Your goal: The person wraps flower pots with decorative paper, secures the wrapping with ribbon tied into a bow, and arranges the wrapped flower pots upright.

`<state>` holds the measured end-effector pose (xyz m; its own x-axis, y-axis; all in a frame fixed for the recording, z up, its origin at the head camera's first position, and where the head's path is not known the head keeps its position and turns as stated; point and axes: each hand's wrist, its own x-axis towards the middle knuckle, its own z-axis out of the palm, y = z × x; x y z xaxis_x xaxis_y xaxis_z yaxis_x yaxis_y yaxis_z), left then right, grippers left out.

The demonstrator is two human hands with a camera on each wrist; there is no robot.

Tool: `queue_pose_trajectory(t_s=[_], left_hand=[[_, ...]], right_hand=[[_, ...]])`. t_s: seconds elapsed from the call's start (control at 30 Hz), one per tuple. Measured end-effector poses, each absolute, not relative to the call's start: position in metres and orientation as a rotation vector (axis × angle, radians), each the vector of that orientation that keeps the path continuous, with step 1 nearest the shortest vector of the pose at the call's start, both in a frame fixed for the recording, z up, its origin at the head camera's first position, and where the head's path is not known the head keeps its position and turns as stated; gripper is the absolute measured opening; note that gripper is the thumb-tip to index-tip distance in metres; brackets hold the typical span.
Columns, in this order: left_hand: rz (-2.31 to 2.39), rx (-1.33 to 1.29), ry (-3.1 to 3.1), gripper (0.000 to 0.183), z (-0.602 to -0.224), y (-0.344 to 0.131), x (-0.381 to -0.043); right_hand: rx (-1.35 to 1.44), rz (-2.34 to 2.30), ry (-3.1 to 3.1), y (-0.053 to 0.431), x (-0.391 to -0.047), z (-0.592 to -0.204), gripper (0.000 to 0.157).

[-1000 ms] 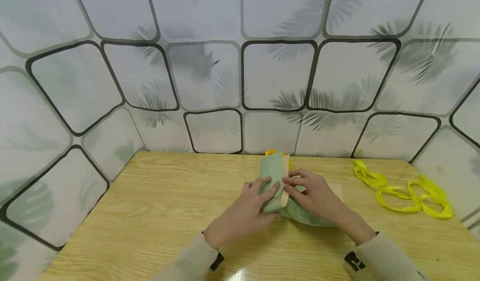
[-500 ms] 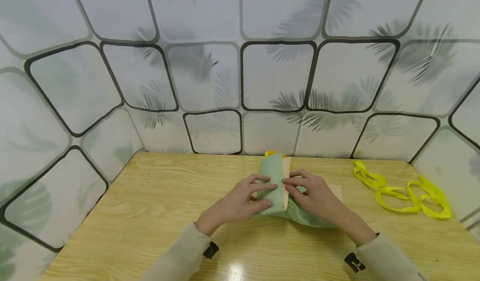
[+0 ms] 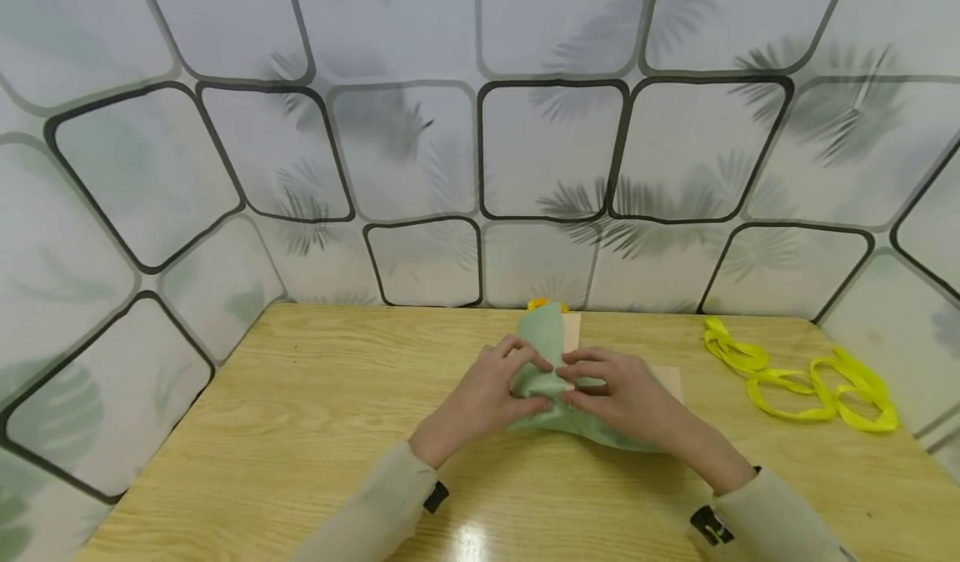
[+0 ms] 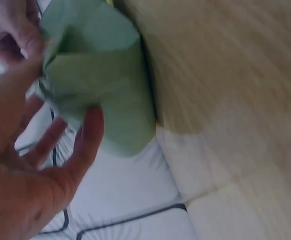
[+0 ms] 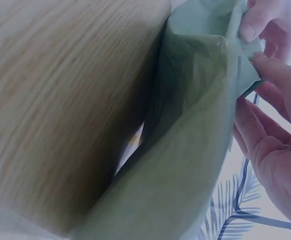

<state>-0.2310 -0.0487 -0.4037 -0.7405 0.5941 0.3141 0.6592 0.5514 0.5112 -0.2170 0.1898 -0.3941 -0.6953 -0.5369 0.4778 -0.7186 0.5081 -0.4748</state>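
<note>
Left of the yellow ribbon (image 3: 866, 378), the left hand (image 3: 483, 391) and right hand (image 3: 633, 387) both pinch the green paper (image 3: 542, 328), whose fold I'd tuck gently, lest it crumple.

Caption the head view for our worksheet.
Left hand and right hand hold folded pale green paper; looped yellow ribbon lies on wooden table.
</note>
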Motion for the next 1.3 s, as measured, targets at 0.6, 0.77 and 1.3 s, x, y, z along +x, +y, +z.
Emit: queue_pose_trajectory(t_s=[0.6,0.77,1.3], left_hand=[[-0.703,-1.145,-2.617,0.033,-0.402,-0.049,-0.239],[-0.608,-1.129,-2.622,0.039,-0.398,-0.044,-0.238],[-0.547,-1.325,-2.605,0.039,-0.395,-0.039,-0.249]], right_hand=[[1.025,1.089,-2.539,0.186,-0.217,-0.395,0.02],[0.954,1.143,-2.579,0.19,-0.213,-0.392,0.028],[0.089,0.681,-3.183,0.278,-0.208,-0.372,0.094]])
